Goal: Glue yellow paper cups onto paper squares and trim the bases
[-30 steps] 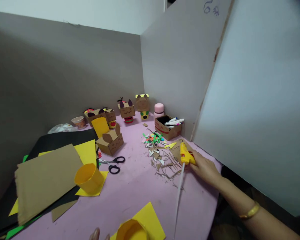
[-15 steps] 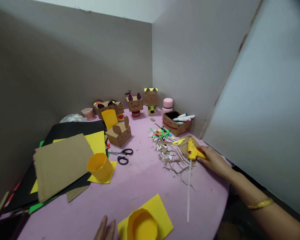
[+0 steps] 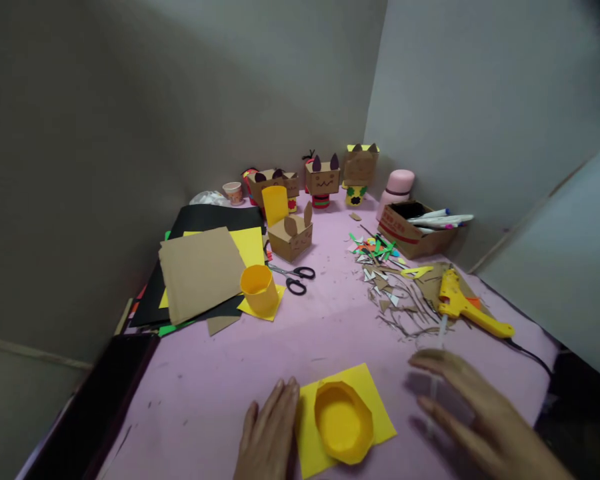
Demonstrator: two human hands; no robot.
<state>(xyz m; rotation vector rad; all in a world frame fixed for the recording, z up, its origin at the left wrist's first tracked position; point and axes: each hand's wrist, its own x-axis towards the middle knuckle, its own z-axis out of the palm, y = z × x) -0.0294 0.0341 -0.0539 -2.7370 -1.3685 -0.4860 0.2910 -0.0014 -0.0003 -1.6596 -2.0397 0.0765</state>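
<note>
Ring (image 3: 343,393): our landmark; we see it standing on a yellow square (image 3: 307,440), close to us on the lilac table (image 3: 220,393).
Left hand (image 3: 270,433): just left of the ring, flat, fingers together, tips at the square's edge; we can't tell if they press on it.
Right hand (image 3: 475,413): right of the ring, apart from it, thumb and fingers spread wide; blurred, over the glue stick (image 3: 443,328), and we can't tell if it touches.
Glue gun (image 3: 453,300): lying beyond and right of the ring, stick poking out toward us, cord (image 3: 530,353) trailing right.
Scraps (image 3: 390,300): heaped beyond the ring, a bit right.
Scissors (image 3: 300,273): beyond the ring, slightly left, blades pointing left.
Second ring (image 3: 260,297): beyond and left of the ring, on its own yellow piece.
Eared box (image 3: 290,240): beyond and left of the ring, past the scissors.
Cardboard (image 3: 200,273): farther left of the ring, we see it over black sheets (image 3: 215,217).
Pen box (image 3: 415,233): far beyond the ring, right; pink bottle (image 3: 399,187) behind it.
</note>
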